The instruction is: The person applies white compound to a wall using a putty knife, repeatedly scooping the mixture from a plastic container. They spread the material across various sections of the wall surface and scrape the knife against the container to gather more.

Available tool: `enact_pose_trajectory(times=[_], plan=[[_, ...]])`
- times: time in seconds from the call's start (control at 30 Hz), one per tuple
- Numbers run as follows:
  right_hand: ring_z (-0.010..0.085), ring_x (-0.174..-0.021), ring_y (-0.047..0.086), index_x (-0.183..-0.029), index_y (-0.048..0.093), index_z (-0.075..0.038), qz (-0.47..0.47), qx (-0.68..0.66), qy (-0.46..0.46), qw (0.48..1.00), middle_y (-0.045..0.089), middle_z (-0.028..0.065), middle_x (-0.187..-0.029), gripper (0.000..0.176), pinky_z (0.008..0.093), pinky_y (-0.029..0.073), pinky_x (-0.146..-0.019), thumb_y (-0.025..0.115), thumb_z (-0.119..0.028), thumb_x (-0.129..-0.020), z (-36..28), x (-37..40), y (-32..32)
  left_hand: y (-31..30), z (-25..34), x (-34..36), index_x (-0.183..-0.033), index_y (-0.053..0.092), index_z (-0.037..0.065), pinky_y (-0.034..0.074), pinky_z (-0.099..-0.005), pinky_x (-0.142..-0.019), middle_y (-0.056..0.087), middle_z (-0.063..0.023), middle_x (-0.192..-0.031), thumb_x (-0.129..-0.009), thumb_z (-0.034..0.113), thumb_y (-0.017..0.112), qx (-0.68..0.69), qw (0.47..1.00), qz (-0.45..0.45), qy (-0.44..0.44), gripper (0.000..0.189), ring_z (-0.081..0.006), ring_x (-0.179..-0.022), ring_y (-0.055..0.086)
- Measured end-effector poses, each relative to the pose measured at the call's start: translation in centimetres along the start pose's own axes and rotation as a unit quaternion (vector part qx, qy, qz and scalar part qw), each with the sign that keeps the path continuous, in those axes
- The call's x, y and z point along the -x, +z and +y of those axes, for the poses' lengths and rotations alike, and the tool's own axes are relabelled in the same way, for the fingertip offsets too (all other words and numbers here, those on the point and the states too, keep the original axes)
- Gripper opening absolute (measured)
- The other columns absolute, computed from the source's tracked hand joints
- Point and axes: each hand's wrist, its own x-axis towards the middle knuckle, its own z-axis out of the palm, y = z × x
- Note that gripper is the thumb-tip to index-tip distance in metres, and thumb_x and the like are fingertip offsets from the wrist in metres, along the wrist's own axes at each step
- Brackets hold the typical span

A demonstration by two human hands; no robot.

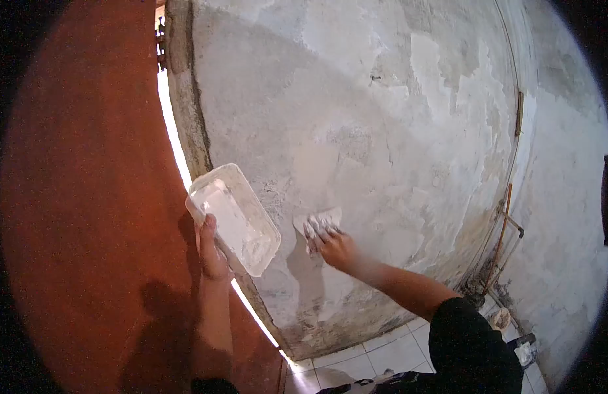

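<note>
Tub (247,197) of white paste (226,220) at left, gripped in left hand (212,253); flat scraper (329,215) to its right, clenched in paste-smeared right hand (328,241), against grey wall (389,151).

Interior light moderate, dimmer toward the red panel (87,197) and the right-hand wall (566,197). Brightest source: daylight through the slit (174,134) at the left edge of the grey wall (251,98), blown to white; a pale glare streak crosses the floor tiles (389,354) near its foot. Soft dark shadow on the panel's lower part; a second falls on the wall below the right hand (327,241). White paste in the tub (233,220) reads bright, with detail visible. Slight blur at the right wrist. Strong barrel distortion bows the wall's edges; black vignette, speckled with grain, closes the corners.
</note>
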Motion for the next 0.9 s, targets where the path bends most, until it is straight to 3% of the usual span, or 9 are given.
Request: enact_pose_trajectory(times=[0.1, 0.2, 0.27, 0.37, 0.47, 0.53, 0.63, 0.77, 0.9], plan=[[0.0327, -0.106, 0.062, -0.131, 0.048, -0.003, -0.121, -0.071, 0.028, 0.99, 0.056, 0.0214, -0.126, 0.045, 0.0413, 0.051, -0.09, 0.052, -0.012, -0.087, -0.7, -0.2, -3.2, 1.0, 2.3, -1.4, -0.142, 0.034, 0.003, 0.033, -0.0419, -0.107, 0.042, -0.0154, -0.138, -0.09, 0.049, 0.053, -0.028, 0.998, -0.042, 0.027, 0.072, -0.0303, -0.126, 0.042], [0.0325, -0.087, 0.067, -0.124, 0.057, -0.009, -0.354, -0.112, 0.152, 0.916, 0.067, 0.0191, -0.098, 0.035, 0.044, 0.055, -0.073, 0.047, -0.01, -0.09, 1.7, -6.5, -9.4, 2.2, 5.2, -3.0, -0.141, 0.035, 0.004, 0.035, -0.0412, -0.105, 0.045, -0.0146, -0.135, -0.09, 0.05, 0.054, -0.048, 0.997, -0.064, 0.013, 0.072, -0.0289, -0.123, 0.045], [0.0345, -0.087, 0.066, -0.122, 0.058, -0.01, -0.29, -0.115, 0.176, 0.934, 0.067, 0.0166, -0.094, 0.033, 0.0433, 0.054, -0.073, 0.043, -0.011, -0.092, 4.3, -9.8, -11.7, 2.8, 6.2, -4.3, -0.14, 0.036, 0.003, 0.035, -0.0392, -0.105, 0.047, -0.0146, -0.133, -0.09, 0.049, 0.053, -0.04, 0.998, -0.056, 0.006, 0.07, -0.0275, -0.122, 0.045], [0.0279, -0.091, 0.068, -0.134, 0.052, -0.021, -0.07, -0.05, 0.148, 0.985, 0.065, 0.0081, -0.117, 0.044, 0.035, 0.057, -0.071, 0.049, -0.01, -0.091, 7.5, -13.8, -13.2, 2.9, 7.0, -5.3, -0.139, 0.037, 0.001, 0.035, -0.0375, -0.104, 0.047, -0.0153, -0.133, -0.09, 0.052, 0.052, -0.053, 0.997, -0.052, -0.018, 0.072, -0.0266, -0.122, 0.046], [0.0249, -0.092, 0.068, -0.133, 0.053, -0.018, -0.078, -0.033, 0.174, 0.981, 0.066, 0.0102, -0.117, 0.045, 0.0335, 0.057, -0.069, 0.051, -0.01, -0.089, 8.3, -16.2, -12.6, 1.7, 6.1, -6.2, -0.139, 0.037, 0.001, 0.037, -0.0382, -0.103, 0.047, -0.0158, -0.134, -0.09, 0.052, 0.052, -0.058, 0.995, -0.054, -0.064, 0.072, -0.0276, -0.122, 0.047], [0.0232, -0.085, 0.068, -0.131, 0.054, -0.014, 0.052, 0.088, 0.046, 0.994, 0.065, 0.0117, -0.117, 0.045, 0.0355, 0.056, -0.065, 0.054, -0.012, -0.086, 8.6, -15.1, -8.5, 1.1, 5.2, -6.4, -0.139, 0.038, 0.002, 0.039, -0.0383, -0.102, 0.048, -0.0156, -0.133, -0.09, 0.052, 0.052, -0.007, 0.995, -0.078, -0.057, 0.071, -0.0278, -0.12, 0.049], [0.0272, -0.11, 0.061, -0.126, 0.054, -0.005, -0.084, 0.044, 0.06, 0.994, 0.055, 0.0182, -0.131, 0.04, 0.0373, 0.055, -0.08, 0.056, -0.015, -0.087, 6.3, -12.1, -7.7, 0.9, 4.5, -6.5, -0.131, 0.046, 0.005, 0.049, -0.0416, -0.093, 0.056, -0.0144, -0.122, -0.091, 0.055, 0.048, -0.013, 0.996, -0.067, -0.052, 0.064, -0.0273, -0.11, 0.057], [0.03, -0.112, 0.06, -0.129, 0.052, -0.005, -0.089, 0.08, -0.119, 0.986, 0.055, 0.0196, -0.13, 0.043, 0.0379, 0.055, -0.083, 0.055, -0.021, -0.089, 4.0, -4.7, -3.9, 0.4, 4.8, -6.3, -0.137, 0.041, 0.002, 0.043, -0.0374, -0.099, 0.051, -0.0149, -0.129, -0.09, 0.051, 0.052, 0.004, 0.996, -0.074, -0.054, 0.068, -0.0265, -0.116, 0.052], [0.0294, -0.106, 0.063, -0.13, 0.053, -0.009, -0.123, -0.031, -0.094, 0.987, 0.06, 0.0174, -0.123, 0.042, 0.0389, 0.055, -0.079, 0.054, -0.017, -0.089, 4.7, -4.2, -6.4, -0.2, 5.0, -6.6, -0.134, 0.043, 0.002, 0.043, -0.0373, -0.098, 0.053, -0.015, -0.126, -0.091, 0.05, 0.053, 0.02, 0.996, -0.073, -0.056, 0.066, -0.0255, -0.115, 0.053]])
